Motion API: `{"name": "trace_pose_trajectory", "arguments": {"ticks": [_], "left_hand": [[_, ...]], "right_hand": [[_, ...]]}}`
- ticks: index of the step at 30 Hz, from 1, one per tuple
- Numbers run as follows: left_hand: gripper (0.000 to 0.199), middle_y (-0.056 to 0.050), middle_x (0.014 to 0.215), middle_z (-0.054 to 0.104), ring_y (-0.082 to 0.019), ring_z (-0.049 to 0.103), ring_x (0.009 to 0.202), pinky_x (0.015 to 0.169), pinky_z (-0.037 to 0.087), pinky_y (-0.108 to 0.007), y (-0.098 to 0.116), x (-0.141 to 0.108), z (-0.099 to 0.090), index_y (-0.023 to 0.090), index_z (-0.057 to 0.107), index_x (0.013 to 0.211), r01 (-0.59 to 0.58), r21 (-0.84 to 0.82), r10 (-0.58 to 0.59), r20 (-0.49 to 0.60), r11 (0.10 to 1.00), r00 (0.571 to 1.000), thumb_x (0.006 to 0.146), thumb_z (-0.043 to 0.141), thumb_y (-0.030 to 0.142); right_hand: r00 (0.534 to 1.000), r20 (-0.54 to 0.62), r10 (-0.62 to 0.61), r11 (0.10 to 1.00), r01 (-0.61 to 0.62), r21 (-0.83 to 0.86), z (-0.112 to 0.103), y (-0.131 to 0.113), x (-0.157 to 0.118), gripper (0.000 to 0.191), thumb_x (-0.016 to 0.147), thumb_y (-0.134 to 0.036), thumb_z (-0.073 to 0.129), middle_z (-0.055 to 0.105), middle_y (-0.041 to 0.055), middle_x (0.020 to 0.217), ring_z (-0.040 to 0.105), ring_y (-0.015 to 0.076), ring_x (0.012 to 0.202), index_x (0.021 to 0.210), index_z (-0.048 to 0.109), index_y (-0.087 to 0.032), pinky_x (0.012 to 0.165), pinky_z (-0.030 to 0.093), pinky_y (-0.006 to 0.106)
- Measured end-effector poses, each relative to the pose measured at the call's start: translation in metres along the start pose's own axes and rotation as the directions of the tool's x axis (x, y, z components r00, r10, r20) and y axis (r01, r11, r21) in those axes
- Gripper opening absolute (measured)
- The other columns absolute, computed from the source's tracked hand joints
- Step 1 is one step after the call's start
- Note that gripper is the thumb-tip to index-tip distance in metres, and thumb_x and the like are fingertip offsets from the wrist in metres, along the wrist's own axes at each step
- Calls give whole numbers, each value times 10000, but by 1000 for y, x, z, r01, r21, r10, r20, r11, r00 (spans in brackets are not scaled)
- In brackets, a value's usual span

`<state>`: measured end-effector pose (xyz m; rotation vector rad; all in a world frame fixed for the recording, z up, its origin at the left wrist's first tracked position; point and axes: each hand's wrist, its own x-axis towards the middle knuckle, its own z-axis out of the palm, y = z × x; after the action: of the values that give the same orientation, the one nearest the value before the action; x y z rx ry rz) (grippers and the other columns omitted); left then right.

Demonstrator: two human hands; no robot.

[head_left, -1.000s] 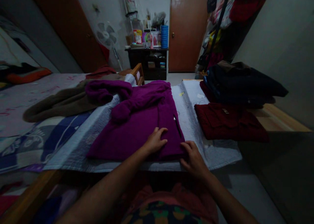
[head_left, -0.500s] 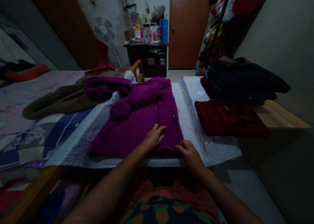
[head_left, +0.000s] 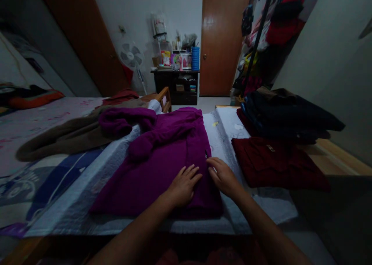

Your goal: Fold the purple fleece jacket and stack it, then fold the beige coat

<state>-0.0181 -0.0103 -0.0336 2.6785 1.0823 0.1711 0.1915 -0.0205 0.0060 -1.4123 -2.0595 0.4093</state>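
A purple fleece jacket (head_left: 151,172) lies folded on a light quilted cloth (head_left: 72,207), one sleeve laid across its upper part and another bunch of purple fabric trailing to the left. My left hand (head_left: 184,185) rests flat on the jacket's lower right part, fingers spread. At the jacket's right edge, just below the visible end of a zipper (head_left: 206,154), is my right hand (head_left: 223,178). Its fingers are bent over the edge, with the thumb apart from them. This hand covers most of the zipper.
To the right lies a folded dark red garment (head_left: 279,164), with a stack of dark folded clothes (head_left: 293,114) behind it. A brown garment (head_left: 66,137) stretches over the bed on the left. Further back are a fan (head_left: 131,56), a dark cabinet (head_left: 174,87) and a door (head_left: 222,40).
My right hand has let go of the bottom corner and moved up along the jacket's right edge to the zipper. My left hand's fingers have spread flatter. The view has tilted up.
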Motion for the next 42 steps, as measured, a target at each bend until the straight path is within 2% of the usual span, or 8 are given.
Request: {"name": "trace_pose_trajectory", "arguments": {"ticks": [5, 10, 16, 20, 23, 27, 35, 42], "left_hand": [[695, -93, 1531, 359, -273, 260, 1432, 1165, 234, -475, -9, 1, -8, 213, 473, 1380, -28, -189, 35, 34, 982, 999, 698, 533, 94], [383, -65, 1229, 638, -190, 572, 1150, 1023, 438, -327, -39, 6, -42, 201, 628, 1138, 5, -429, -41, -75, 903, 996, 782, 498, 144], [400, -142, 1349, 543, -301, 446, 1292, 1088, 360, -468, -113, 23, -61, 164, 620, 1186, 423, 22, -378, -410, 906, 831, 795, 538, 172], [499, -153, 1381, 528, -304, 419, 1327, 1107, 328, -471, -141, 43, -59, 146, 545, 1293, 504, 152, -405, -422, 851, 811, 795, 523, 142], [549, -143, 1417, 502, -286, 402, 1349, 1129, 292, -466, -143, 63, -54, 142, 484, 1355, 473, 154, -378, -414, 867, 828, 806, 505, 133], [666, -130, 1470, 441, -280, 342, 1388, 1144, 259, -474, -135, 99, -47, 164, 376, 1440, 430, 104, -351, -424, 897, 835, 794, 539, 149], [562, -133, 1434, 465, -358, 347, 1361, 1100, 264, -569, -135, 151, -24, 247, 520, 1340, 572, 9, -514, -429, 820, 743, 786, 591, 189], [324, -88, 1246, 585, -303, 429, 1275, 1121, 251, -508, -147, 147, -8, 225, 624, 1126, 531, -43, -473, -522, 846, 710, 819, 533, 174]], "right_hand": [[986, 40, 161, 966, -149, -213, 38, 23, 70, 585, 918, -340, 433, 302, 148, 1550, 241, 268, 1436, 1455, 370, -115, 1138, 235, 469], [956, 214, 199, 930, -116, -348, 64, 31, 81, 609, 927, -501, 414, 287, 86, 1566, 191, 304, 1448, 1461, 391, -210, 1152, 97, 535], [945, 257, 202, 922, -95, -376, 57, 28, 88, 565, 900, -506, 461, 420, 108, 1494, 342, 332, 1372, 1392, 481, -229, 1095, 216, 560], [929, 244, 277, 907, -169, -387, 42, 27, 123, 393, 953, -383, 359, 686, 141, 1118, 611, 284, 1073, 1061, 684, -190, 938, 404, 439], [954, 124, 274, 918, -220, -330, 43, 37, 160, 407, 964, -235, 281, 691, 132, 1097, 633, 226, 1028, 1081, 664, -166, 904, 425, 333], [973, -9, 231, 927, -223, -301, 61, 59, 201, 470, 946, -166, 298, 468, 148, 1445, 404, 199, 1343, 1376, 474, -92, 1078, 304, 298], [923, 195, 331, 898, -245, -365, 102, 80, 216, 641, 937, -572, 353, 202, 76, 1597, 110, 349, 1457, 1502, 301, -272, 1122, 118, 569], [938, 137, 319, 906, -260, -334, 77, 92, 246, 474, 970, -450, 284, 604, 95, 1300, 523, 292, 1197, 1248, 613, -251, 977, 377, 437]]}}
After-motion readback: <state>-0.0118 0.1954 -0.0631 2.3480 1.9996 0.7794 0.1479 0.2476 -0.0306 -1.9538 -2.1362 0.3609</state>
